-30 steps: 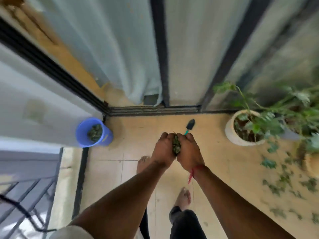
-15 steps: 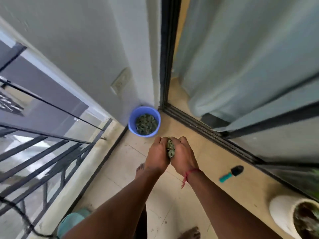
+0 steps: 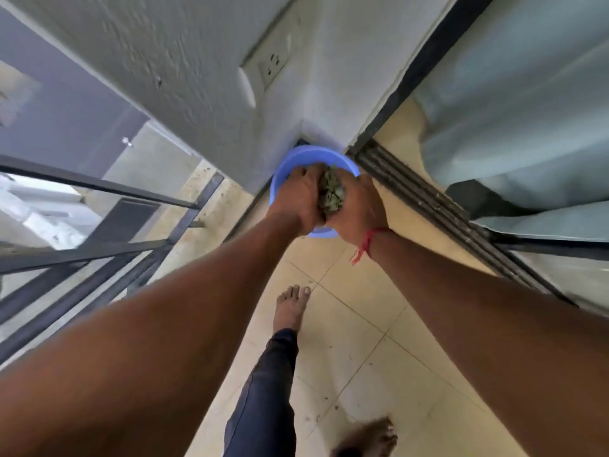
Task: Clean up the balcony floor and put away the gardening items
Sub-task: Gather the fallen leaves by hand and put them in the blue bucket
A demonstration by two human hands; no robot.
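Note:
A clump of green fallen leaves [image 3: 331, 192] is squeezed between my two hands. My left hand [image 3: 298, 199] cups it from the left and my right hand [image 3: 361, 206] from the right, fingers curled round it. Both hands hover directly over a blue plastic bucket [image 3: 309, 158] that stands in the corner where the white wall meets the sliding door track. My hands hide most of the bucket's inside. A red thread is tied round my right wrist.
A dark metal railing [image 3: 99, 252] runs along the left edge of the balcony. The sliding door track [image 3: 428, 199] and a pale curtain [image 3: 514, 120] lie to the right. A wall socket [image 3: 272, 65] sits above the bucket. My bare feet stand on beige tiles [image 3: 356, 341].
I have stepped toward the corner and carried the leaves forward; my hands went from in front of the bucket to right above it. The trowel and the white pot have left the view.

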